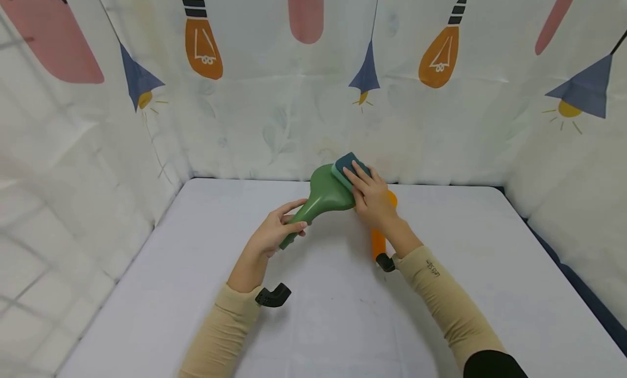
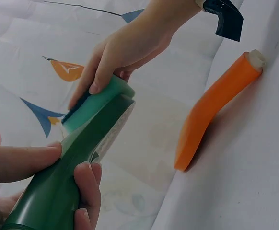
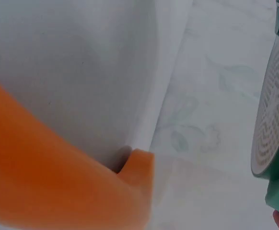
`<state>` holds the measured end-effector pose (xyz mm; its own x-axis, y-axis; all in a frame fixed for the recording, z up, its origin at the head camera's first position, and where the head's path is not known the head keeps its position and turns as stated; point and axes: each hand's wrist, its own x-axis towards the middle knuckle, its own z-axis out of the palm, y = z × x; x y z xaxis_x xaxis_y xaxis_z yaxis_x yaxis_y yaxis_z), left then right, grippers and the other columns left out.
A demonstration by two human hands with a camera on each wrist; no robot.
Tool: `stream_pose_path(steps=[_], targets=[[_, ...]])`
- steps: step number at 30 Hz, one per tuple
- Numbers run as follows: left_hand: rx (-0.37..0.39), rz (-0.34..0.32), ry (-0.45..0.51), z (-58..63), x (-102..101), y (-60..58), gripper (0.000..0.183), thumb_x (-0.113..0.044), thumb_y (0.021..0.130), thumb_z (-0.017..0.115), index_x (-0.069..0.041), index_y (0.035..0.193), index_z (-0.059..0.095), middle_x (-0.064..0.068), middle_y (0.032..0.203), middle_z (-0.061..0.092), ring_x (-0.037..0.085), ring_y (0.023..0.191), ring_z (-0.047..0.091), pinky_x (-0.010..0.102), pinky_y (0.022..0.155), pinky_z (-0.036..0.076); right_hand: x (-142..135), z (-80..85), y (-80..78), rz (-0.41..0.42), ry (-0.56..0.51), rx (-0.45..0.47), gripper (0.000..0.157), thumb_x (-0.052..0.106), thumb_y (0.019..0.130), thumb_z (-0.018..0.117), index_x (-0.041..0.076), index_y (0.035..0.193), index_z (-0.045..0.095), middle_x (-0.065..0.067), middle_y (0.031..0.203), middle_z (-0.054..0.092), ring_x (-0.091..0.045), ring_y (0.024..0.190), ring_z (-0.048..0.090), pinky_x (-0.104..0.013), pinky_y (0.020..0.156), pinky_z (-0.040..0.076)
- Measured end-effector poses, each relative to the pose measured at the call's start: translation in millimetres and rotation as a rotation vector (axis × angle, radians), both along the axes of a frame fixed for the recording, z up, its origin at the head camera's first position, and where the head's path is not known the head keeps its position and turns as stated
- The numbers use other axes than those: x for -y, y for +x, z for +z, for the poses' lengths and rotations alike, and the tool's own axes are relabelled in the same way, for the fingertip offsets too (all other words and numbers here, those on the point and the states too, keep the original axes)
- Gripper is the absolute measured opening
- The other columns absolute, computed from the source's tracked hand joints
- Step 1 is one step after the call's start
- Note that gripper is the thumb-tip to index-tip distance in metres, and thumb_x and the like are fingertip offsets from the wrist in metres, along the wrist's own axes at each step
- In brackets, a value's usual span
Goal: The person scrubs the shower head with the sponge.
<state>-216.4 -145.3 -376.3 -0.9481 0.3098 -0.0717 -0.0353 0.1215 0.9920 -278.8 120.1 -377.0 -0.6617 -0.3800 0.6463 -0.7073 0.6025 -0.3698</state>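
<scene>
A green shower head (image 1: 325, 190) is held above the table, its handle gripped by my left hand (image 1: 271, 231). In the left wrist view the thumb lies along one side of the handle and fingers curl round the other. My right hand (image 1: 376, 204) holds a sponge (image 1: 349, 163), dark blue on one side and light teal on the other. The teal side rests against the smooth back of the shower head. Its pale perforated face (image 3: 276, 105) shows in the right wrist view. Below the right hand an orange shower head (image 2: 211, 105) lies on the table, partly hidden in the head view.
A white-covered table (image 1: 323, 323) spans the space under both arms. Behind it hangs a pale curtain (image 1: 274, 111) printed with lamps and bulbs, and more of it closes off the left and right sides. A black wrist mount (image 1: 274, 295) juts from the left sleeve.
</scene>
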Motion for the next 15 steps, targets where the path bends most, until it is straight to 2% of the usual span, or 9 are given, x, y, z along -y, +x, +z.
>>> stream_pose_path(steps=[2, 5, 11, 15], targets=[[-0.001, -0.002, 0.008, -0.7, 1, -0.6, 0.065, -0.002, 0.1, 0.064, -0.007, 0.159, 0.037, 0.008, 0.101, 0.074, 0.021, 0.082, 0.066, 0.038, 0.081, 0.044, -4, -3.1, 0.3, -0.021, -0.013, 0.006, 0.042, 0.005, 0.104, 0.052, 0.004, 0.146, 0.056, -0.021, 0.154, 0.044, -0.057, 0.141, 0.032, -0.069, 0.111, 0.028], [-0.007, -0.004, -0.002, -1.5, 1, -1.3, 0.066, -0.002, 0.1, 0.064, -0.008, 0.16, 0.036, 0.009, 0.102, 0.072, 0.02, 0.081, 0.064, 0.039, 0.082, 0.043, -5, -7.9, 1.5, -0.002, 0.0, -0.068, 0.042, 0.002, 0.101, 0.056, 0.001, 0.143, 0.059, -0.024, 0.15, 0.048, -0.057, 0.139, 0.037, -0.066, 0.11, 0.031], [-0.019, 0.02, -0.024, -3.0, 3, -3.5, 0.065, -0.004, 0.1, 0.064, -0.01, 0.159, 0.038, 0.006, 0.096, 0.07, 0.022, 0.081, 0.063, 0.034, 0.074, 0.042, 3, -17.4, 10.4, 0.147, 0.091, -0.283, 0.044, -0.001, 0.092, 0.067, 0.001, 0.135, 0.065, -0.026, 0.145, 0.054, -0.059, 0.133, 0.043, -0.068, 0.103, 0.041], [-0.018, 0.032, -0.012, -2.5, 5, -3.5, 0.065, -0.005, 0.1, 0.064, -0.011, 0.159, 0.038, 0.004, 0.096, 0.071, 0.017, 0.078, 0.062, 0.032, 0.068, 0.042, 2, -21.5, 15.6, 0.25, 0.109, -0.321, 0.047, -0.003, 0.087, 0.072, 0.002, 0.133, 0.067, -0.024, 0.146, 0.053, -0.058, 0.136, 0.039, -0.069, 0.104, 0.039]])
